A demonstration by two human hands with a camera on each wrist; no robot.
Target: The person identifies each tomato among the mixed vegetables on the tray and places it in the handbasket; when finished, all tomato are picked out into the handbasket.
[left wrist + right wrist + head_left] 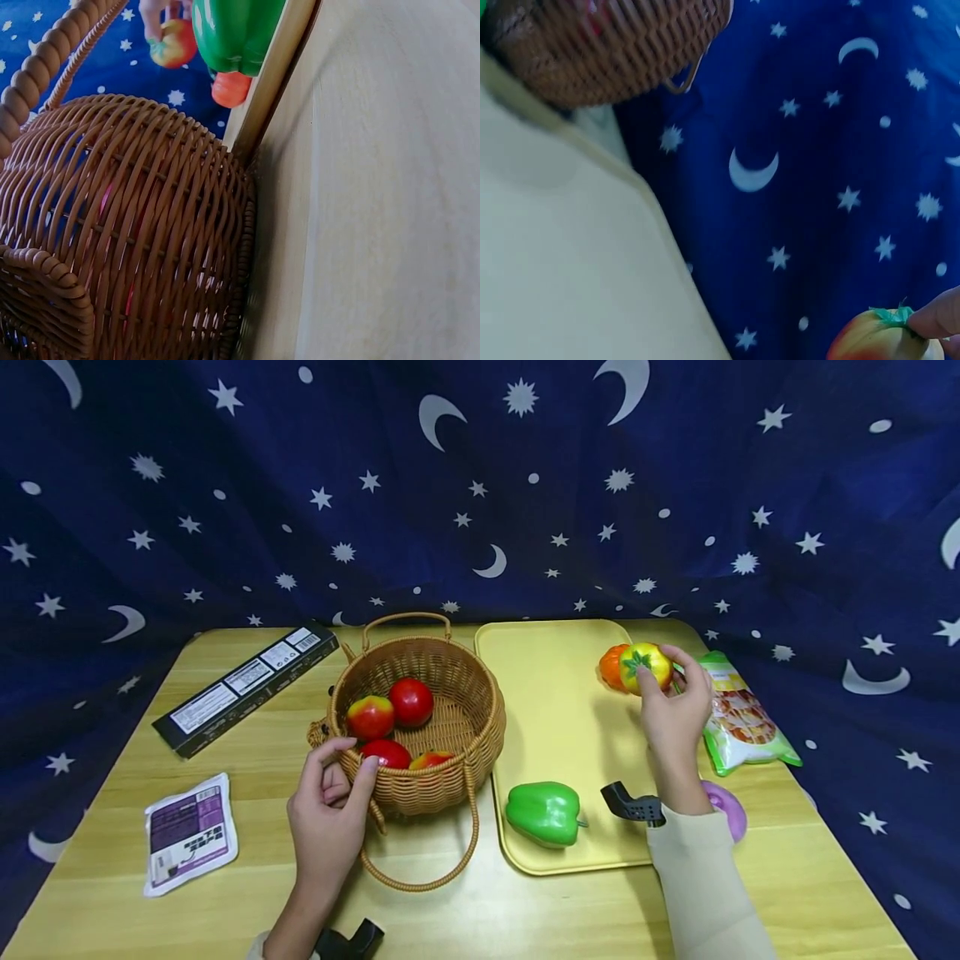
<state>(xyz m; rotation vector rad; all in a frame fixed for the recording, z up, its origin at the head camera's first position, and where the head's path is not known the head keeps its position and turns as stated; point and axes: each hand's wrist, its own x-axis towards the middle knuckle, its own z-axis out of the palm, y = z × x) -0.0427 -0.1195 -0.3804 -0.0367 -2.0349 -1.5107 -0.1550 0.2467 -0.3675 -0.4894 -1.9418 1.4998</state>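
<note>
My left hand (326,814) grips the near-left rim of a round wicker basket (480,735), thumb and index finger at its edge. Inside the basket lie a red tomato-like fruit (411,702), a red-yellow mango-like fruit (371,718) and other red and yellow fruits near the front. Over the far right of a yellow tray (555,718), my right hand (678,710) pinches a yellow-red tomato-like fruit (655,665) with a green leafy top. That fruit partly hides an orange, ribbed, pumpkin-like piece (612,667). In the right wrist view, the fruit (877,337) shows at the lower corner.
A green bell pepper (544,814) lies at the tray's near end. Right of the tray are a green snack bag (742,718) and a purple object (726,810), partly behind my sleeve. To the basket's left lie a long black box (247,689) and a white-purple pouch (191,835).
</note>
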